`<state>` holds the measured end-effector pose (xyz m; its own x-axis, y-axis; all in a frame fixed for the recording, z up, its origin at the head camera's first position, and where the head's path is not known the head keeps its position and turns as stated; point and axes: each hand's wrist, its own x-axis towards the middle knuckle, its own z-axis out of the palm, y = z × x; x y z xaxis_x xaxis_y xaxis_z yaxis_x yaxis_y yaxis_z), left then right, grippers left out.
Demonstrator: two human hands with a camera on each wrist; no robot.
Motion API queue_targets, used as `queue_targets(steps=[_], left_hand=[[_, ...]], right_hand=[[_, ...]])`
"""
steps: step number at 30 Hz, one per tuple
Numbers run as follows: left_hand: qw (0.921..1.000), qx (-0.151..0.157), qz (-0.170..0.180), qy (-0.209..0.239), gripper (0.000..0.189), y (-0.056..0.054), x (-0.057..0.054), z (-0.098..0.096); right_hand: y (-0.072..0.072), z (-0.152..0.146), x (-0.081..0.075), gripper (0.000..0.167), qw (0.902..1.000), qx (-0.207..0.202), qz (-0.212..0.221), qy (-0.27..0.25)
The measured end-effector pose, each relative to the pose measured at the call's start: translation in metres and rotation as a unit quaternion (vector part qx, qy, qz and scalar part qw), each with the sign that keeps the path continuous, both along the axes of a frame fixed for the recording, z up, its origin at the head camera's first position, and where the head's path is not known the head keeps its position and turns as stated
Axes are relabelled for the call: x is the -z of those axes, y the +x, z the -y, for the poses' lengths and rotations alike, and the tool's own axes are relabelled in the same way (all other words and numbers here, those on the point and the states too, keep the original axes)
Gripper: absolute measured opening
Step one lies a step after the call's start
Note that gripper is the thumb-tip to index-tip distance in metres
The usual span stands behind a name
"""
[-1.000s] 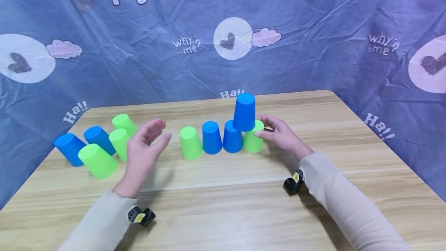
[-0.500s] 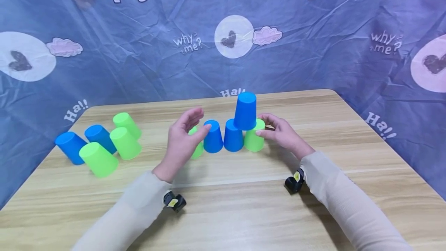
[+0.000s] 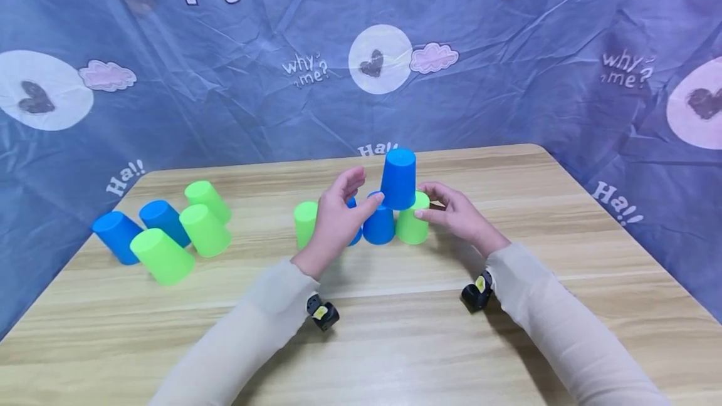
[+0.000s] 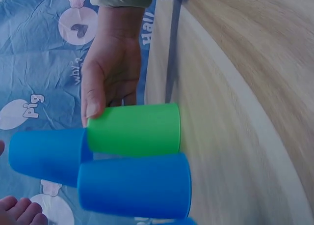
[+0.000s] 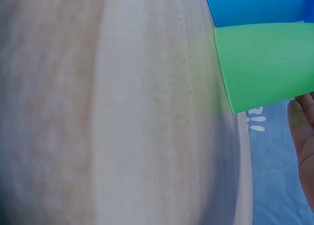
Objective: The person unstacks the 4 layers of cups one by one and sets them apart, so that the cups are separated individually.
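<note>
In the head view, my left hand point(image 3: 335, 221) is raised with fingers apart and thumb up, holding nothing. Its thumb tip overlaps the edge of an upside-down blue cup point(image 3: 378, 225). Another blue cup point(image 3: 398, 178) sits across the tops of that one and a green cup point(image 3: 413, 227). Thumb in front and fingers behind, my right hand point(image 3: 459, 217) holds the green cup's side near its top; the left wrist view shows this thumb point(image 4: 93, 95) at the cup. A further blue cup point(image 3: 354, 237) is mostly hidden behind my left hand, with a green cup point(image 3: 304, 221) left of it.
Several upside-down cups stand at the left of the wooden table point(image 3: 406, 331): blue cups point(image 3: 117, 237) and green cups point(image 3: 162, 257). A blue patterned cloth point(image 3: 254, 105) hangs behind the table's far edge.
My left hand has moved right, from beside the left group of cups, past the single green cup, to the stacked cups. My right hand stays at its green cup.
</note>
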<state>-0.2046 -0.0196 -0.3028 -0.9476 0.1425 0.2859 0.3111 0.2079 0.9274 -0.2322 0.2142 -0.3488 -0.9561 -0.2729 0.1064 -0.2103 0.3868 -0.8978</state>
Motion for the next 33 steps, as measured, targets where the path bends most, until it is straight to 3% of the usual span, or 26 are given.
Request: queue_targets(steps=[7, 15, 24, 33], left_hand=[[0.9998, 0.004, 0.015, 0.014, 0.06, -0.006, 0.007, -0.02], [0.9993, -0.002, 0.038, -0.003, 0.066, -0.009, 0.005, -0.034], [0.9966, -0.039, 0.054, -0.049, 0.07, -0.018, 0.01, -0.04], [0.9966, -0.028, 0.057, -0.053, 0.064, -0.021, 0.01, -0.039]], right_hand=[[0.0, 0.0, -0.003, 0.046, 0.9997, -0.011, 0.01, -0.02], [0.001, 0.001, -0.004, 0.046, 0.9994, -0.012, 0.016, -0.027], [-0.001, 0.002, -0.001, 0.045, 0.9996, -0.017, 0.01, -0.022], [-0.001, 0.001, 0.0, 0.046, 0.9998, -0.005, 0.015, -0.015]])
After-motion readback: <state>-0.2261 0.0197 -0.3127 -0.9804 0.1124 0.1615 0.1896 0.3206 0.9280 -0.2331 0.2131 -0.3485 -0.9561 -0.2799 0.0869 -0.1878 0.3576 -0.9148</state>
